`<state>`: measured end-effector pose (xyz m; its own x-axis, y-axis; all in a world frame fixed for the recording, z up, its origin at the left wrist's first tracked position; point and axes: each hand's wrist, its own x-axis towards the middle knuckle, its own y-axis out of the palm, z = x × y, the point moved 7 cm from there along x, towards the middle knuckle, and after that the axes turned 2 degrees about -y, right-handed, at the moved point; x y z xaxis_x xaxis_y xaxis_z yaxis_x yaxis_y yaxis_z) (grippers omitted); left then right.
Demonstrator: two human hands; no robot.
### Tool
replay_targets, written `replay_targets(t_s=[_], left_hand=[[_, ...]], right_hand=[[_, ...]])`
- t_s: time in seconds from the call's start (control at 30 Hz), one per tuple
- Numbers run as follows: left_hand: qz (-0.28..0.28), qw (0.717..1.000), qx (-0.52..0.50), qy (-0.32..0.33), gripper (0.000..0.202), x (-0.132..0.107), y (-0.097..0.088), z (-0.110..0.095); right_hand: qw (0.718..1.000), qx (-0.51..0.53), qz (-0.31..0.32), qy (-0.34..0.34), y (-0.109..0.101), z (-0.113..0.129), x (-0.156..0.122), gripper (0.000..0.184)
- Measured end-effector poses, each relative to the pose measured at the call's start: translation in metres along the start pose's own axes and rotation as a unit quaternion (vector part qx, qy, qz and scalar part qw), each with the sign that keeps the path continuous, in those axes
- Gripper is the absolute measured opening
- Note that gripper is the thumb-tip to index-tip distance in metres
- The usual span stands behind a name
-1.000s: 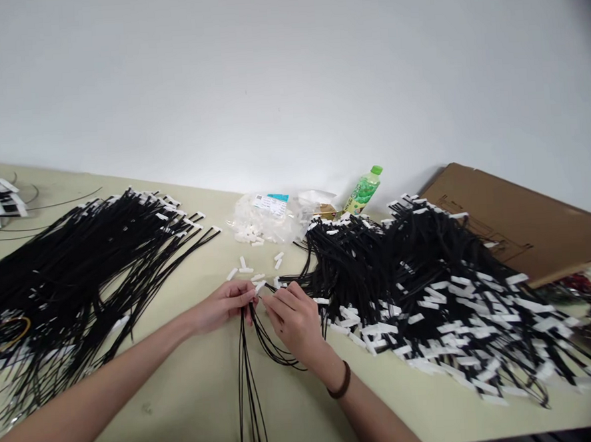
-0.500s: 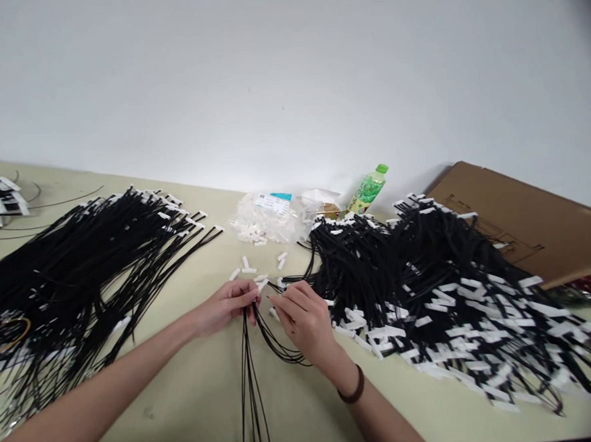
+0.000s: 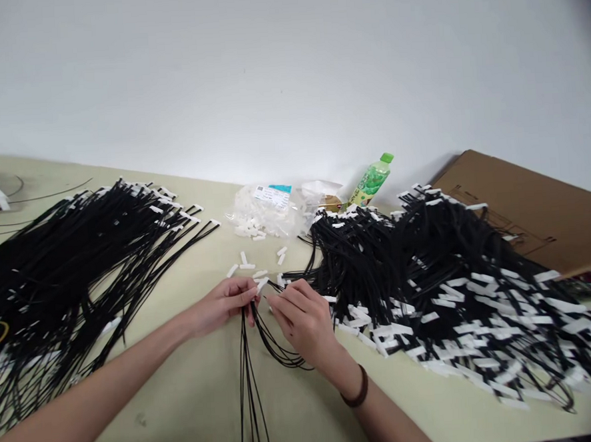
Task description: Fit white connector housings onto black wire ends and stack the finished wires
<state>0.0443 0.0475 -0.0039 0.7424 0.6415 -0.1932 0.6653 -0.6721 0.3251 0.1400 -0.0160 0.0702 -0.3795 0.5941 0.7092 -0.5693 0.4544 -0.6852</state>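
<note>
Over the middle of the table, my left hand (image 3: 230, 303) pinches a small white connector (image 3: 262, 284) between thumb and fingers. Several thin black wires (image 3: 248, 377) hang below it, and others loop to the right beneath my right hand (image 3: 301, 317). That hand is closed in a pinch just right of the connector, with the tip of a black wire (image 3: 267, 297) at its fingertips. Its wrist wears a dark band. Loose white connectors (image 3: 247, 266) lie on the table just beyond the hands.
A large pile of black wires (image 3: 77, 254) with white ends covers the left side. Another wire pile (image 3: 358, 264) spreads on the right, before a cardboard sheet (image 3: 540, 219). By the wall are a clear bag of connectors (image 3: 269, 212) and a green-capped bottle (image 3: 372, 181).
The camera view has shifted slightly. Both hands keep nearly the same pose, with the wire tip still at my right fingertips beside the connector.
</note>
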Motion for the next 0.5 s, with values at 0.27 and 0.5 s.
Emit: replay_targets(t_s=[0.27,0.5], left_hand=[[0.0,1.0,0.009,-0.002,0.022,-0.0004,0.0005,-0.0004],[0.005,1.0,0.011,0.002,0.021,0.0,0.0012,-0.001]], right_hand=[[1.0,0.002,0.009,0.002,0.0009,-0.0015,-0.0017,0.016],[1.0,0.002,0.009,0.002,0.0004,-0.0009,-0.0014,0.016]])
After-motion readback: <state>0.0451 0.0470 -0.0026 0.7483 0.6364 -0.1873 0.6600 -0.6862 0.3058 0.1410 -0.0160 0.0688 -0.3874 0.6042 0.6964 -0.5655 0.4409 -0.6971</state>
